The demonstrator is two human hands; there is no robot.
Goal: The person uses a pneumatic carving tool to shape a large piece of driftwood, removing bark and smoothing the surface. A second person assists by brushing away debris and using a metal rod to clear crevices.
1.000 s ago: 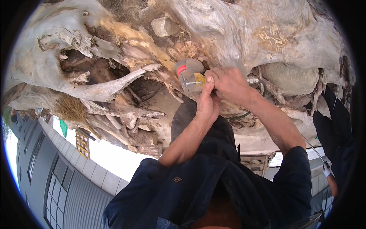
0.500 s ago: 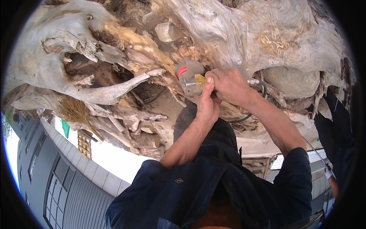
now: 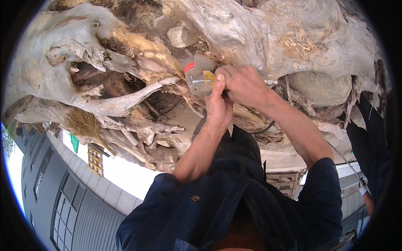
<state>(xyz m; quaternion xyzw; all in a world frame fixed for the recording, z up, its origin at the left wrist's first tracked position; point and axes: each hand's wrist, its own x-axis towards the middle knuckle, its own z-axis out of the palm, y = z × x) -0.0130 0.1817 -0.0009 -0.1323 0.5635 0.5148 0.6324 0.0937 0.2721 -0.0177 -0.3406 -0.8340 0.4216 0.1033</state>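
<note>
Both my hands grip a small air-powered grinder [image 3: 199,82] with a round guard, a red ring and a yellow patch. My right hand [image 3: 246,87] is wrapped over its body, near the metal hose fitting [image 3: 271,82]. Below it, my left hand [image 3: 219,102] closes round the tool from underneath, the two hands touching. The grinder's head is against or just above the brown wood of a big gnarled root mass [image 3: 155,52]; contact cannot be made out. A dark air hose [image 3: 268,127] curves down behind my right wrist.
A pale stone [image 3: 181,37] is lodged in the wood, and a larger grey one [image 3: 320,88] lies to the right. Dry brush [image 3: 81,122] hangs at left near a yellow lattice [image 3: 95,161]. A co-worker in dark clothes [image 3: 372,138] holds a thin rod at the far right.
The grinder and both hands have shifted left and slightly up along the wood. My grip looks the same.
</note>
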